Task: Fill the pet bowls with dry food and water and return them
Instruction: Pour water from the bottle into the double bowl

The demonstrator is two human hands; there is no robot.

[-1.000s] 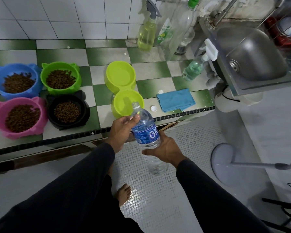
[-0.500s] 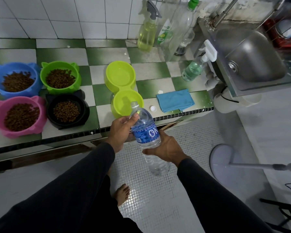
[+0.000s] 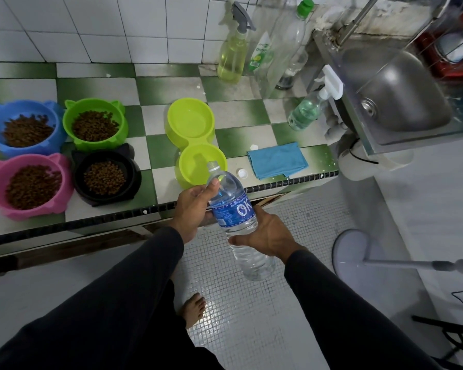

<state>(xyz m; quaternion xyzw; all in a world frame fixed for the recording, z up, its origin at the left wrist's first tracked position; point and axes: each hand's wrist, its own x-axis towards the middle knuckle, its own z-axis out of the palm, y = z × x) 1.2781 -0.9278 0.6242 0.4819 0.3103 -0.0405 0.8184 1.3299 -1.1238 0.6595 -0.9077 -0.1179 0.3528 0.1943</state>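
Note:
Both hands hold an uncapped clear water bottle [image 3: 234, 209] with a blue label, tilted with its mouth toward the near cup of a lime double bowl [image 3: 195, 145]. My left hand [image 3: 193, 206] grips the bottle's shoulder; my right hand [image 3: 262, 233] grips its middle. The bottle's white cap [image 3: 242, 173] lies on the counter beside the bowl. The far cup looks to hold water. A blue bowl [image 3: 24, 128], a green bowl [image 3: 95, 124], a pink bowl [image 3: 30, 185] and a black bowl [image 3: 106, 177] stand at the left, each filled with brown dry food.
A folded blue cloth [image 3: 277, 160] lies right of the double bowl. Spray bottles [image 3: 233, 54] and tall clear bottles [image 3: 286, 46] stand at the wall. A steel sink [image 3: 396, 92] is at the right. A white fan base [image 3: 356, 252] stands on the floor; my bare foot [image 3: 193, 308] is below.
The bottle and both hands have barely shifted; the view moved slightly. The grip is the same.

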